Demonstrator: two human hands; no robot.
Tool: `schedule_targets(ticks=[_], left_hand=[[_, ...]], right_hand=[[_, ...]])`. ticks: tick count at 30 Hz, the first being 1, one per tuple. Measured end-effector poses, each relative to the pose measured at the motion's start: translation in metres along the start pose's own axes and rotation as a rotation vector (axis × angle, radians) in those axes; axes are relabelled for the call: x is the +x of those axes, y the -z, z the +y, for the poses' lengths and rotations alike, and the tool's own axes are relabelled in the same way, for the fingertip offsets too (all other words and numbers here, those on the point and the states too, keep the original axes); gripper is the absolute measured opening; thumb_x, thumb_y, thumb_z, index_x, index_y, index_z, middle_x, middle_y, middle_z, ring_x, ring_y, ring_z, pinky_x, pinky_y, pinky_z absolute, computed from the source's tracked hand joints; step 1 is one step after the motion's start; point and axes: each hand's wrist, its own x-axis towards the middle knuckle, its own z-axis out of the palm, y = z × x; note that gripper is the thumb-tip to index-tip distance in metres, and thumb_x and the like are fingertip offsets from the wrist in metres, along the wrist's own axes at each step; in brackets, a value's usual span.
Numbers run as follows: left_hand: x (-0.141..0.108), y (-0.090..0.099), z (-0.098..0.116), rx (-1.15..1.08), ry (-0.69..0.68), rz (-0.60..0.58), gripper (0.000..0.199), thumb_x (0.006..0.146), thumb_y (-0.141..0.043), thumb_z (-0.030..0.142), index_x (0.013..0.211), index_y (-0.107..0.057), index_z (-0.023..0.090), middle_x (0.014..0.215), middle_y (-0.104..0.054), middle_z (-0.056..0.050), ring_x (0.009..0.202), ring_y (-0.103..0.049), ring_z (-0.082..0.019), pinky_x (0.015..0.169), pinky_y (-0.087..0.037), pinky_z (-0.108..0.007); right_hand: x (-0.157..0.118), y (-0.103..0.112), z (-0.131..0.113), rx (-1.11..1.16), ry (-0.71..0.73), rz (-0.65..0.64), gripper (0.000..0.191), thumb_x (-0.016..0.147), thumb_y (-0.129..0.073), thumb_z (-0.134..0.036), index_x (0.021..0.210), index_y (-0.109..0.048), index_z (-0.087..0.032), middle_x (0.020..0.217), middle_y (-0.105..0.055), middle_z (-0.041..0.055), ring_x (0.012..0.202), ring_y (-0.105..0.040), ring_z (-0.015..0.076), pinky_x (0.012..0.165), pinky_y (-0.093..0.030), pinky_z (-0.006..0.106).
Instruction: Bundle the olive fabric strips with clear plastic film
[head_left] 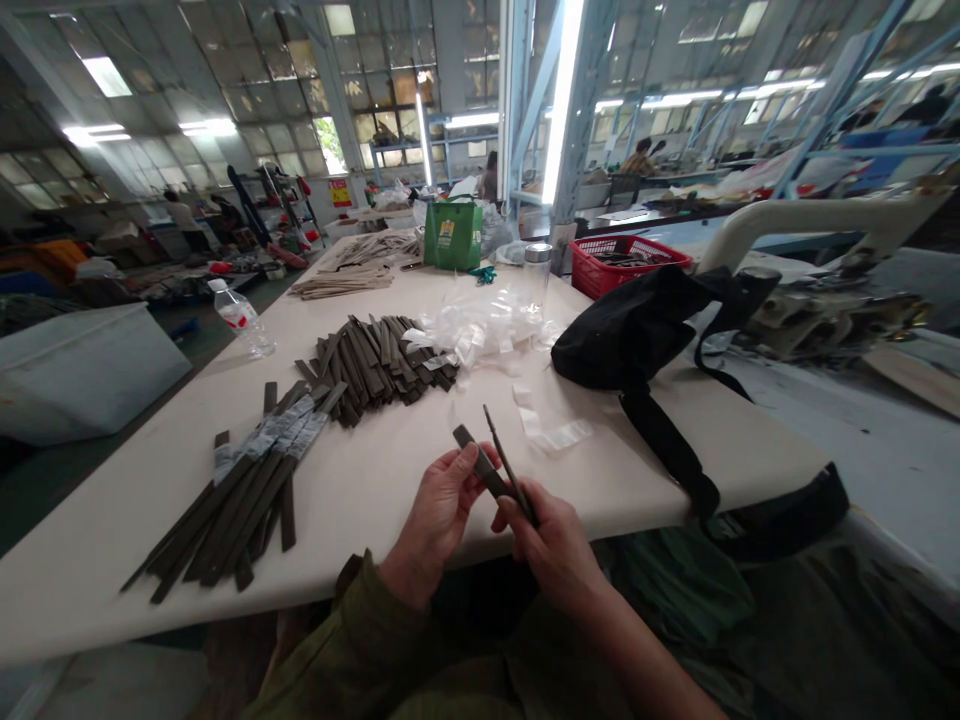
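My left hand (442,508) pinches a dark grey-green fabric strip (484,463) near its upper end, thumb on top. Closed around the lower end of that strip is my right hand (553,540). A thin dark length (501,448) also rises from the right hand; it looks like a strip seen edge-on, but I cannot tell whether it joins the other. Left of my hands lie strips in bundles wrapped with clear film (277,430). Behind them spreads a heap of loose dark strips (375,365). A piece of clear film (551,425) lies beyond my right hand.
On the pale table (390,475) are crumpled clear plastic (487,325), a plastic bottle (244,318), a green bag (452,236), lighter strips (345,282) and a clear jar (537,270). A black bag (630,330) with straps and a red basket (589,272) stand right, near a machine (825,310).
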Motion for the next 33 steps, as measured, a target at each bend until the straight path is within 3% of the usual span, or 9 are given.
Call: schedule_targets(ticks=[5,11,16,18,21,23,27,31,33], left_hand=[[0.005,0.005,0.011,0.008,-0.142,0.087,0.024,0.067,-0.079,0.03,0.079,-0.072,0.011,0.083,-0.073,-0.007,0.08,-0.067,-0.015,0.077,-0.052,-0.025],[-0.006,0.002,-0.019,0.186,0.043,-0.167,0.028,0.074,-0.073,0.036,0.077,-0.072,0.009,0.056,-0.063,-0.002,0.044,-0.052,-0.01,0.043,-0.041,-0.023],[-0.001,-0.002,-0.011,0.08,-0.152,0.039,0.028,0.068,-0.078,0.033,0.088,-0.074,0.014,0.094,-0.071,-0.007,0.081,-0.064,-0.015,0.068,-0.051,-0.023],[-0.003,-0.002,-0.014,0.103,-0.118,0.02,0.025,0.068,-0.079,0.033,0.082,-0.073,0.013,0.08,-0.071,-0.005,0.068,-0.062,-0.012,0.061,-0.05,-0.021],[-0.009,-0.003,-0.022,0.173,0.013,-0.103,0.026,0.072,-0.075,0.037,0.079,-0.073,0.012,0.054,-0.061,0.0,0.041,-0.048,-0.008,0.041,-0.04,-0.021],[-0.009,-0.003,-0.019,0.163,-0.006,-0.092,0.028,0.073,-0.073,0.038,0.082,-0.073,0.012,0.058,-0.064,-0.001,0.045,-0.052,-0.009,0.044,-0.042,-0.022],[-0.001,-0.001,-0.005,0.064,-0.216,0.068,0.025,0.069,-0.078,0.033,0.085,-0.074,0.014,0.091,-0.073,-0.007,0.08,-0.065,-0.014,0.073,-0.051,-0.024],[-0.007,0.002,-0.017,0.144,-0.084,-0.016,0.026,0.072,-0.075,0.035,0.08,-0.073,0.011,0.072,-0.07,-0.006,0.06,-0.061,-0.014,0.052,-0.048,-0.022],[-0.01,0.003,-0.021,0.169,-0.034,-0.05,0.028,0.072,-0.074,0.036,0.082,-0.073,0.01,0.069,-0.069,-0.006,0.055,-0.06,-0.013,0.049,-0.046,-0.023]], right_hand=[[-0.001,-0.003,0.006,0.283,-0.096,-0.176,0.029,0.095,-0.042,-0.041,0.092,-0.058,-0.017,0.069,-0.065,0.0,0.046,-0.055,0.0106,0.047,-0.042,0.021],[0.01,-0.002,0.005,0.264,-0.044,-0.039,0.029,0.094,-0.044,-0.043,0.087,-0.055,-0.018,0.061,-0.058,-0.003,0.046,-0.053,0.011,0.046,-0.042,0.021],[0.01,-0.008,0.009,0.276,-0.055,-0.081,0.028,0.096,-0.042,-0.041,0.088,-0.055,-0.018,0.062,-0.061,-0.002,0.045,-0.054,0.011,0.046,-0.042,0.022],[0.01,-0.011,0.011,0.279,-0.044,-0.056,0.027,0.096,-0.042,-0.04,0.085,-0.054,-0.018,0.061,-0.06,-0.0021,0.046,-0.054,0.0116,0.047,-0.043,0.022],[0.011,-0.012,0.015,0.28,-0.027,-0.014,0.027,0.095,-0.043,-0.042,0.086,-0.054,-0.019,0.061,-0.059,-0.0015,0.049,-0.055,0.013,0.049,-0.045,0.023],[0.01,-0.012,0.016,0.272,-0.022,-0.026,0.027,0.096,-0.043,-0.041,0.087,-0.054,-0.019,0.063,-0.06,-0.0012,0.05,-0.055,0.0129,0.049,-0.044,0.023],[0.007,-0.012,0.017,0.224,-0.015,-0.048,0.028,0.097,-0.041,-0.04,0.087,-0.055,-0.018,0.063,-0.062,-0.0014,0.047,-0.054,0.0116,0.049,-0.043,0.023],[0.009,-0.013,0.017,0.243,-0.016,-0.015,0.028,0.097,-0.042,-0.042,0.089,-0.055,-0.018,0.063,-0.061,-0.0012,0.049,-0.055,0.0127,0.049,-0.044,0.023],[0.01,-0.013,0.018,0.249,-0.011,-0.018,0.029,0.096,-0.042,-0.042,0.087,-0.055,-0.018,0.062,-0.06,-0.0013,0.05,-0.055,0.0128,0.05,-0.045,0.023]])
